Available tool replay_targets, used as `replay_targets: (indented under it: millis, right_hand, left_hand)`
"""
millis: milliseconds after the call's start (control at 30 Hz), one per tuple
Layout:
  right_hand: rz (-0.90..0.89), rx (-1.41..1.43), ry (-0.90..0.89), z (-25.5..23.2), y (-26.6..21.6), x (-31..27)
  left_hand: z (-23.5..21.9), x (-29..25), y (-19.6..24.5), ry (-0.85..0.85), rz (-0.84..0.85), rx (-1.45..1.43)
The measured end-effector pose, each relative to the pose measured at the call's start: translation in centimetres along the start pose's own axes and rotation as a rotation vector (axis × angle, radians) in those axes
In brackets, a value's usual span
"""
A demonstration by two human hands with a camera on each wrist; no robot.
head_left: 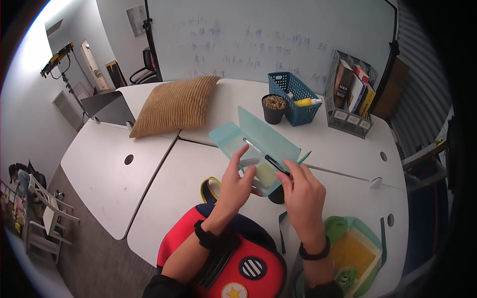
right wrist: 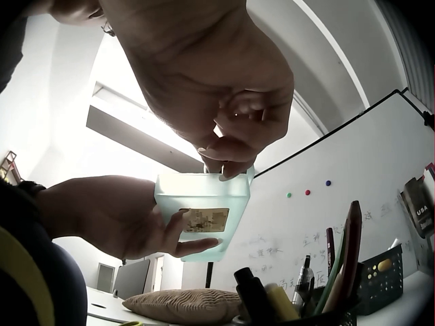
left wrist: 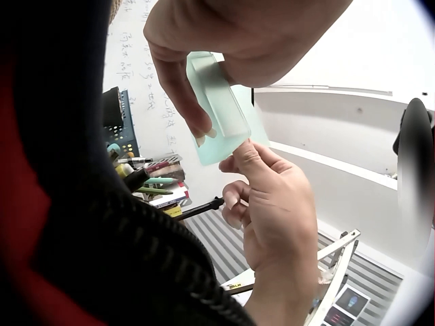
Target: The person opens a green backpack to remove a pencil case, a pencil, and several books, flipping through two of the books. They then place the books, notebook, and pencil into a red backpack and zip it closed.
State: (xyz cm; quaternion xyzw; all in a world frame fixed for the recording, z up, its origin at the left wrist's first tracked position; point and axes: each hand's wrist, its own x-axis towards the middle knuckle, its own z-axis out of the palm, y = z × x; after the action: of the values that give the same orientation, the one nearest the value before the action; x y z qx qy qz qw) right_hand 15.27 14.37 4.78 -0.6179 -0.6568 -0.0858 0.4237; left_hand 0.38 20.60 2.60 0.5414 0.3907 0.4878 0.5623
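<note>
A translucent teal pencil case (head_left: 229, 136) is held above the table with its lid (head_left: 263, 130) raised. My left hand (head_left: 237, 183) grips the case from the near side, fingers spread under its bottom in the right wrist view. A pen (head_left: 272, 161) with a clear barrel and black end lies slantwise over the case opening. My right hand (head_left: 304, 193) pinches the pen's black end between thumb and forefinger, right at the case's edge. Inside the case shows a pale yellow block (head_left: 266, 175). A picture label (right wrist: 206, 219) shows on the case in the right wrist view.
A red and navy backpack (head_left: 181, 231) lies in front of me, a green-edged bag (head_left: 373, 243) at right. Pencils (right wrist: 350, 248) stand in a dark holder below the case. Behind are a potted plant (head_left: 274, 116), blue basket (head_left: 298, 111), book rack (head_left: 343, 121) and brown cushion (head_left: 176, 107).
</note>
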Motion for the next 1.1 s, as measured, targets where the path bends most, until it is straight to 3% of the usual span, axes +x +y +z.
replay_targets:
  millis: [367,467,567,767,867,967,1100]
  right_hand:
    - [-0.005,0.075,0.012,1.8,1.5,0.3]
    - [0.0,-0.011,-0.134,1.9,1.6,0.0]
    - [0.161,-0.045,-0.39,1.6,1.0,0.1]
    - [0.213,-0.077,-0.322,3.4,1.4,-0.8]
    - [0.272,0.028,-0.413,3.5,1.6,-0.6]
    - [0.216,-0.006,-0.4,3.2,1.4,-0.4]
    - [0.2,0.127,-0.3,2.7,1.1,-0.2]
  left_hand:
    - [0.1,0.4,-0.7,0.044,-0.055,0.019]
    - [0.1,0.5,-1.4,0.073,0.025,0.109]
    - [-0.3,0.5,-2.0,0.074,0.089,0.247]
    - [-0.1,0.1,-1.4,0.044,0.162,0.411]
    - [-0.3,0.2,-1.7,0.033,0.167,0.443]
    - [-0.2,0.1,-1.3,0.041,0.141,0.475]
    - [-0.5,0.1,-1.3,0.071,0.101,0.345]
